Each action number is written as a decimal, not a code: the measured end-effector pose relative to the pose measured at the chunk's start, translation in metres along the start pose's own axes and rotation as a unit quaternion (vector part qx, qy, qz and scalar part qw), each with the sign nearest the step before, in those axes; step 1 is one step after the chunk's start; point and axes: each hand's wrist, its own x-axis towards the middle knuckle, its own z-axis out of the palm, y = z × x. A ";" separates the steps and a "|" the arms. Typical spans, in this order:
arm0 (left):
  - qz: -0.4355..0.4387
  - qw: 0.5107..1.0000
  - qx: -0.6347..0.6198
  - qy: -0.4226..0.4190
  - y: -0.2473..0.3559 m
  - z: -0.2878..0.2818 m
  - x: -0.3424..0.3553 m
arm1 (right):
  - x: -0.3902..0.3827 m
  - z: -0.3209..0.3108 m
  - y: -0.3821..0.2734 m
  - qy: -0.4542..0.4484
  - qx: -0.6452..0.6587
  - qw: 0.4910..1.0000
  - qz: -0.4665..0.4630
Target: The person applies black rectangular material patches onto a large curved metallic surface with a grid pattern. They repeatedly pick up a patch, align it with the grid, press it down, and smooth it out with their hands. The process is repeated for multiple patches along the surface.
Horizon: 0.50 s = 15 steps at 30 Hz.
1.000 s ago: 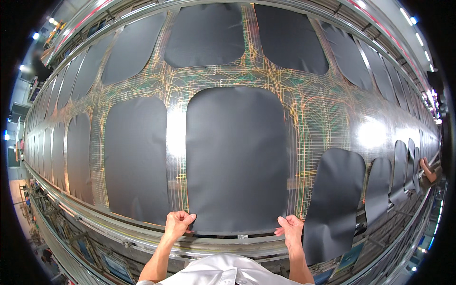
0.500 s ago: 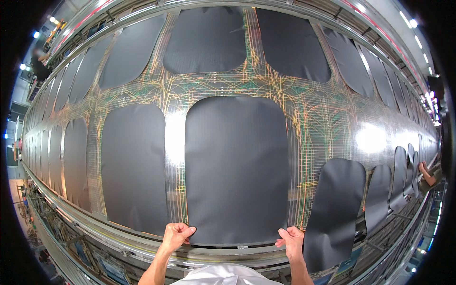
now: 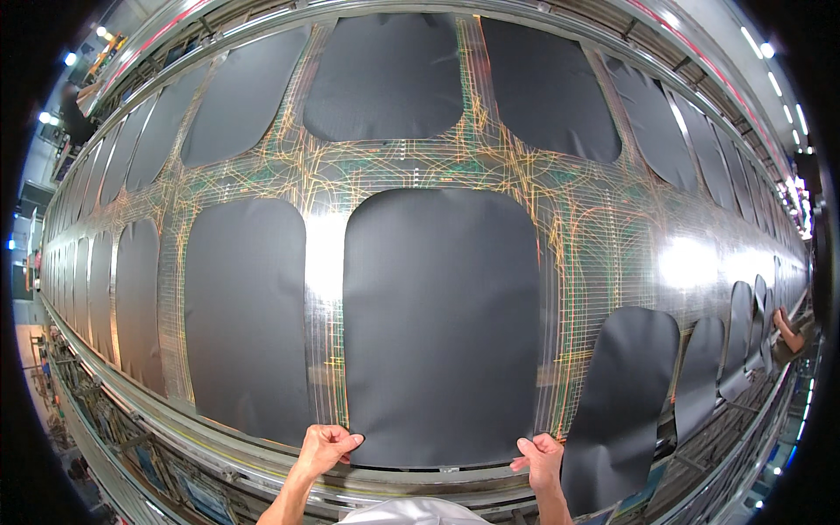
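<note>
A large matte black sheet (image 3: 442, 324) with rounded far corners lies flat in front of me. At its near left corner, my left hand (image 3: 327, 448) is closed in a pinch, thumb on the edge. My right hand (image 3: 541, 459) has the near right corner between thumb and fingers; part of the grip is hidden. Beneath the sheet is a long table (image 3: 604, 254) printed with a dense grid of yellow, orange and green lines. A similar black sheet (image 3: 248, 315) lies to the left, and a narrower one (image 3: 626, 394) to the right droops over the near edge.
More black sheets (image 3: 382, 79) line the table's far side. A metal rail (image 3: 420, 481) runs along the near edge. At the far right another person's arm (image 3: 789, 332) reaches to the drooping sheets, and a person in dark clothing (image 3: 77, 118) is at the far left.
The whole view has shifted a little, so the table, sheets and hands appear slightly lower. Both hands remain at the near corners of the same sheet.
</note>
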 end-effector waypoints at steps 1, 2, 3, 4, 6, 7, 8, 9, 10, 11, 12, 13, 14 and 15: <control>0.000 1.000 0.002 0.000 0.000 0.000 0.001 | 0.000 0.000 0.000 0.001 -0.001 1.000 0.003; 0.000 1.000 0.005 -0.001 0.000 -0.001 0.001 | 0.001 0.001 0.000 0.003 -0.002 1.000 0.005; 0.000 1.000 0.002 -0.002 0.001 -0.001 0.001 | 0.001 0.001 -0.001 0.004 -0.003 1.000 0.007; 0.000 1.000 -0.002 -0.004 0.002 -0.001 0.001 | 0.001 0.001 -0.001 0.008 -0.008 1.000 0.011; -0.003 1.000 -0.005 -0.005 0.004 -0.001 0.001 | 0.001 0.002 -0.002 0.015 -0.017 1.000 0.018; -0.007 1.000 -0.005 -0.006 0.004 -0.001 0.001 | 0.001 0.003 -0.003 0.014 -0.015 1.000 0.018; -0.011 1.000 -0.005 -0.006 0.004 -0.001 0.001 | 0.000 0.003 -0.004 0.014 -0.013 1.000 0.018; -0.013 1.000 -0.001 -0.005 0.003 -0.001 0.001 | 0.000 0.004 -0.004 0.013 -0.011 1.000 0.017; -0.014 1.000 0.004 -0.003 0.003 -0.001 0.001 | 0.001 0.003 -0.004 0.014 -0.012 1.000 0.018; -0.015 1.000 0.008 -0.002 0.003 -0.001 0.001 | 0.001 0.003 -0.003 0.015 -0.013 1.000 0.019; -0.015 1.000 0.009 -0.002 0.003 -0.001 0.001 | 0.001 0.003 -0.003 0.016 -0.014 1.000 0.020; -0.015 1.000 0.010 -0.002 0.003 -0.001 0.001 | 0.001 0.002 -0.002 0.016 -0.014 1.000 0.021; -0.015 1.000 0.011 -0.002 0.003 -0.001 0.001 | 0.001 0.002 -0.002 0.016 -0.014 1.000 0.021; -0.012 1.000 0.009 -0.004 0.002 -0.001 0.001 | 0.001 0.002 -0.002 0.016 -0.013 1.000 0.021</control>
